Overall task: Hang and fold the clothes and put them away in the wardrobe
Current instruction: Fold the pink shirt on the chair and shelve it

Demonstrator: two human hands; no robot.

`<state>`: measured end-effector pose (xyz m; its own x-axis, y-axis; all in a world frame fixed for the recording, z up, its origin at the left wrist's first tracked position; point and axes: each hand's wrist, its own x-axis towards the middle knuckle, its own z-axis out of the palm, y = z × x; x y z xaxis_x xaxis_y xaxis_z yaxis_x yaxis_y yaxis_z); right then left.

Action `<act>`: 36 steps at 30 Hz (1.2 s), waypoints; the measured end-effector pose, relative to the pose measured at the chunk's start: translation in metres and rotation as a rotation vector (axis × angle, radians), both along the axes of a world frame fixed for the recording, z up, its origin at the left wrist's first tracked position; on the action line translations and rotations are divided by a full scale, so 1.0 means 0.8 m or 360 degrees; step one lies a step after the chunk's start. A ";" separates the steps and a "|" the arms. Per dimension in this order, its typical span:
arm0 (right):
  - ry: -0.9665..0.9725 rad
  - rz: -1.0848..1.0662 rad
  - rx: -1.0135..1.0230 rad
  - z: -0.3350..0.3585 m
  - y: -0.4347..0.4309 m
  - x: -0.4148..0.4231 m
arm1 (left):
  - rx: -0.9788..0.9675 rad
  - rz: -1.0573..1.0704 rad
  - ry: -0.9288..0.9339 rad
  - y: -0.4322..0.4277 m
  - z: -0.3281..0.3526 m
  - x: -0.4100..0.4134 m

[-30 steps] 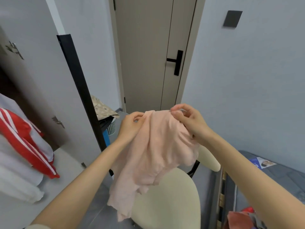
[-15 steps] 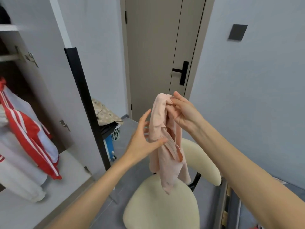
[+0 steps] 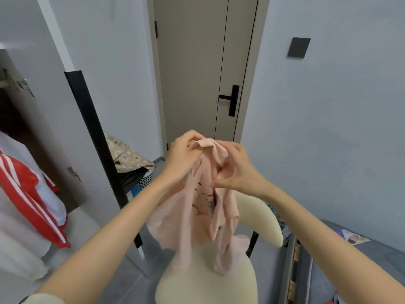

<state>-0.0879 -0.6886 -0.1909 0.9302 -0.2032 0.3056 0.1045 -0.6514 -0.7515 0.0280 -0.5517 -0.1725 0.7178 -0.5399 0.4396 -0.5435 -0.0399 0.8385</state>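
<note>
Both hands gripping a pale pink, thin soft-fabric garment in mid-air over a cream padded chair.
Left hand fingers curled, pinching the bunched top edge; right hand fingers and thumb curled round a fold just beside it; fabric hangs crumpled, brown cracked print partly showing; lower end drapes in front of the curved backrest down to the round seat, contact unclear; grey wardrobe open at left, red jacket with white stripes inside; matte beige door with black lever behind.

Pink top w/ brown print
</note>
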 end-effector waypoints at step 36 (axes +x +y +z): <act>-0.0160 -0.1192 0.0317 -0.021 -0.060 -0.036 | 0.0409 0.0420 0.0257 0.084 -0.105 0.079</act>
<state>-0.1167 -0.7364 -0.2079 0.4935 -0.8259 0.2727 -0.2360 -0.4289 -0.8720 0.0910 -0.4848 -0.2567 0.8952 -0.4055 0.1847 -0.3488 -0.3799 0.8567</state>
